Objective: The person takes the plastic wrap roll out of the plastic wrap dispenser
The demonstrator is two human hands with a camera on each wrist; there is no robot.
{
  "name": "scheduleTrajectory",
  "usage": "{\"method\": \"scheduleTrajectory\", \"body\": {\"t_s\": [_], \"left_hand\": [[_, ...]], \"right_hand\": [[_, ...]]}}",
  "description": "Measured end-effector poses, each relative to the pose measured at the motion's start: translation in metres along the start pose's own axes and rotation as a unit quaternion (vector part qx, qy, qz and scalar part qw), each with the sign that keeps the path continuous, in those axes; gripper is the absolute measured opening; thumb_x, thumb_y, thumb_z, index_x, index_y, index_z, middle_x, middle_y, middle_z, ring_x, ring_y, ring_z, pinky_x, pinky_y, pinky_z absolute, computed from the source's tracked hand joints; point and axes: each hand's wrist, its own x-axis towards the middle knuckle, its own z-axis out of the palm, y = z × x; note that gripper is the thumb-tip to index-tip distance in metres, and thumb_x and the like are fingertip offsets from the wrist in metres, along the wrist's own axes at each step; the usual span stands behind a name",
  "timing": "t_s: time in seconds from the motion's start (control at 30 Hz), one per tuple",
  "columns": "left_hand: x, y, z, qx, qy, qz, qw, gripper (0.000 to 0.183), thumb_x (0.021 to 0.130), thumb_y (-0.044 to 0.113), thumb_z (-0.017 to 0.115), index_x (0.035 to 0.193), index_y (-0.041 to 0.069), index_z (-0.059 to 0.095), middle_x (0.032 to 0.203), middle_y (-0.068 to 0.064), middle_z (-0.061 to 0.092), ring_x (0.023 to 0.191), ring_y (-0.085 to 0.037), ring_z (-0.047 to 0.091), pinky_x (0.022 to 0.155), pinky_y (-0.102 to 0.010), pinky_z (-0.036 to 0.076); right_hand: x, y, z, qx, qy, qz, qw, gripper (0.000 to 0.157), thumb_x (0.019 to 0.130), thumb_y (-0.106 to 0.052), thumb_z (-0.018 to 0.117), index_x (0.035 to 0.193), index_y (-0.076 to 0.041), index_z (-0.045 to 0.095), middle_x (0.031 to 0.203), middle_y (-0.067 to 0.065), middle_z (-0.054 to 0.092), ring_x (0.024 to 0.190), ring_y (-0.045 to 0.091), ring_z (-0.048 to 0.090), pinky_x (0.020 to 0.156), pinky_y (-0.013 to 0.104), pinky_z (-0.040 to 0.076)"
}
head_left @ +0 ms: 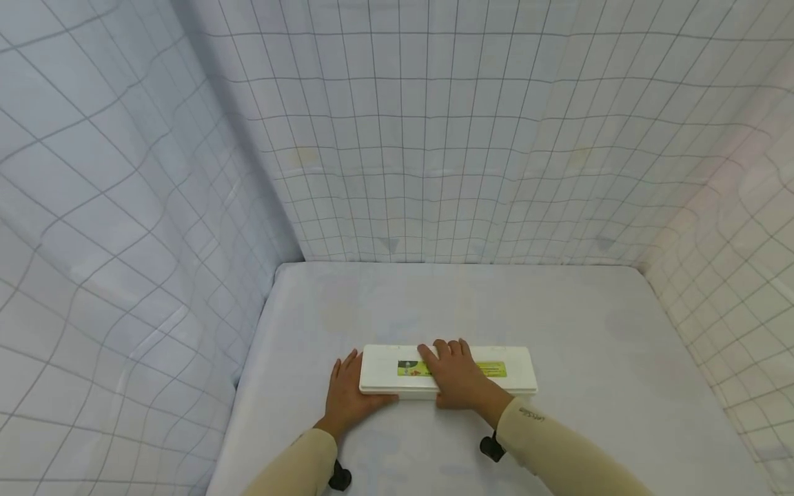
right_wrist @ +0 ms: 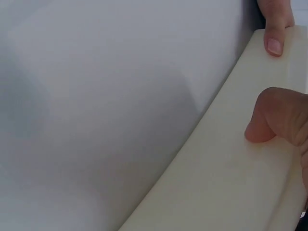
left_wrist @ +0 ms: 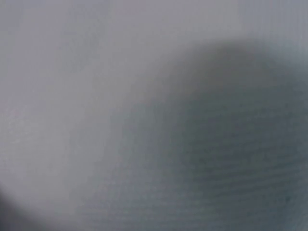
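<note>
A long white lidded box [head_left: 381,370] with a yellow-green label on its top lies across the table. My left hand [head_left: 350,394] holds its left end, fingers along that end and thumb on the near side. Across the middle of the lid lies my right hand [head_left: 457,377], which grips the box from above, its fingers reaching the far edge and covering part of the label. In the right wrist view, the right thumb [right_wrist: 274,115] presses on the box's pale side wall [right_wrist: 221,163], with the left thumb [right_wrist: 274,45] farther along. The left wrist view is a grey blur.
The white-covered table [head_left: 595,324] extends around the box. White grid-patterned curtains [head_left: 422,138] hang behind it and on both sides. A small black device [head_left: 493,448] sits below the right wrist, and another black device [head_left: 340,477] below the left.
</note>
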Motion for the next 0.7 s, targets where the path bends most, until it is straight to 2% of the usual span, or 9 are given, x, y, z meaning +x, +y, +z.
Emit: {"method": "scheduleTrajectory", "body": {"t_s": [0.23,0.53,0.7], "left_hand": [[0.0015,-0.0013,0.0017,0.009,-0.008,0.002,0.9999,0.114,0.060,0.079,0.082,0.150,0.017,0.049,0.148,-0.003,0.059,0.151,-0.034,0.037,0.125,-0.060,0.019],[-0.0017,-0.0005,-0.0007,0.006,-0.010,-0.003,0.9999,0.116,0.058,0.082,0.080,0.149,0.016,0.049,0.147,-0.003,0.060,0.151,-0.033,0.038,0.126,-0.058,0.019],[-0.0015,-0.0010,-0.0003,0.014,0.005,0.005,0.9999,0.115,0.060,0.079,0.081,0.148,0.015,0.049,0.145,-0.004,0.060,0.149,-0.033,0.040,0.125,-0.059,0.021]], "right_hand": [[0.0026,-0.0105,-0.0085,-0.008,-0.035,0.033,0.999,0.093,0.070,-0.028,0.086,0.147,-0.016,0.036,0.138,0.017,0.051,0.125,0.040,0.050,0.116,0.061,0.036],[0.0014,-0.0113,-0.0029,-0.004,-0.025,0.039,0.999,0.093,0.071,-0.029,0.084,0.149,-0.016,0.035,0.142,0.017,0.050,0.131,0.040,0.049,0.118,0.062,0.033],[0.0031,-0.0111,-0.0012,-0.004,-0.020,0.035,0.999,0.093,0.072,-0.029,0.083,0.149,-0.016,0.033,0.143,0.018,0.049,0.131,0.041,0.047,0.117,0.061,0.033]]}}
